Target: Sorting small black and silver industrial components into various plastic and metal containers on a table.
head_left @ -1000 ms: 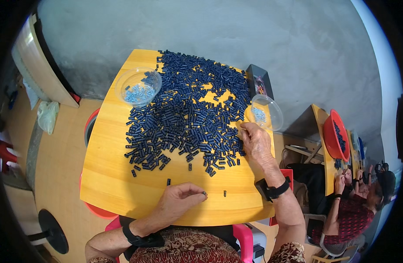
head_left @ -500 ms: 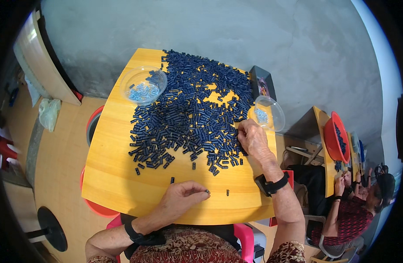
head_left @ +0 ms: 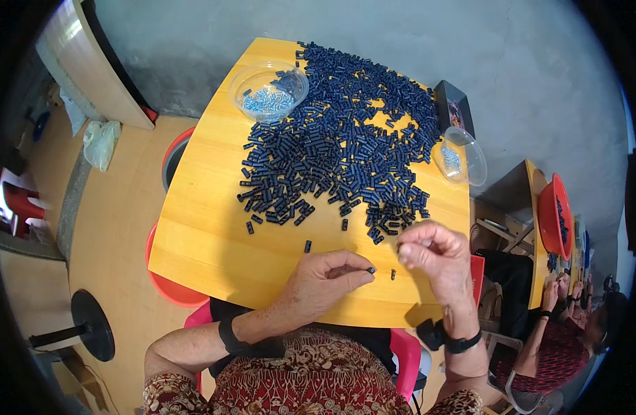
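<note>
My left hand point(head_left: 312, 285) rests low over the near edge of the table, its thumb and forefinger pinching a small dark plastic piece point(head_left: 371, 270). Just to its right, my right hand point(head_left: 439, 261) is raised with the fingertips pressed together; a tiny dark spot shows at the tips, too small to name. Between the hands, a single dark piece point(head_left: 393, 274) stands on the wood. Another loose piece point(head_left: 308, 246) lies beyond my left hand. A wide heap of short dark-blue plastic pieces point(head_left: 352, 149) spreads across the far part of the table.
The yellow wooden table point(head_left: 193, 228) carries a clear bowl point(head_left: 236, 88) of small silvery screws at the far left. At the right edge are a smaller clear tub point(head_left: 475, 160) and a dark tray point(head_left: 445, 104). A person point(head_left: 539, 346) works at another table with a red basin point(head_left: 549, 218).
My right hand has left the right side of the heap and come back near my left hand. My left hand keeps its pinch. The whole view has shifted.
</note>
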Action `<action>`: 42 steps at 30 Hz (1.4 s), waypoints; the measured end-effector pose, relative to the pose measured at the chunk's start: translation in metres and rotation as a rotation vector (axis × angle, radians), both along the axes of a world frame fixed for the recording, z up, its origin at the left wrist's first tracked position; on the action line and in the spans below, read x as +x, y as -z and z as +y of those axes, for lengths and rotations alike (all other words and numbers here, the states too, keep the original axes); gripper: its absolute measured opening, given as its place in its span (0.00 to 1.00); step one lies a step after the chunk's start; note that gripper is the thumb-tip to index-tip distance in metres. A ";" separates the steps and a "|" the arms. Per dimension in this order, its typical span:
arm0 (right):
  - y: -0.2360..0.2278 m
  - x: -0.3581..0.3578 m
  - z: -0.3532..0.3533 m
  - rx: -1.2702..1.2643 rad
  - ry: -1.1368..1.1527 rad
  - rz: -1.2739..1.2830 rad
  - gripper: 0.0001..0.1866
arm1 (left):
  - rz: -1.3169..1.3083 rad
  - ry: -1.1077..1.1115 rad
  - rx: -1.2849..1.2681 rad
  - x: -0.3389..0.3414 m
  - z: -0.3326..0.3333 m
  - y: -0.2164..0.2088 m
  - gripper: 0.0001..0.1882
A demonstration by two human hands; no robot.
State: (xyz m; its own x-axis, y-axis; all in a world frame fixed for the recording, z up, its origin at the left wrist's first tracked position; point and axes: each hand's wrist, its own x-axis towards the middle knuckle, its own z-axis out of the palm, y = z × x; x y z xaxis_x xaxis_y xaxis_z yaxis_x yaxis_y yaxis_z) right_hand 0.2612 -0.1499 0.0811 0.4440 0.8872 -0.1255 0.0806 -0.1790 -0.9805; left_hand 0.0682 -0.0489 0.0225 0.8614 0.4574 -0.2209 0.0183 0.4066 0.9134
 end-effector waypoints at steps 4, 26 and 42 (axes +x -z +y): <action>0.010 -0.026 -0.018 0.109 0.043 0.114 0.07 | -0.046 0.005 0.013 -0.001 -0.003 -0.009 0.09; -0.008 -0.070 -0.035 0.200 0.051 -0.635 0.08 | -0.175 -0.002 -0.025 -0.008 -0.023 -0.008 0.09; 0.003 -0.063 -0.045 0.233 0.172 0.188 0.06 | -0.152 0.060 -0.021 -0.009 -0.023 -0.019 0.11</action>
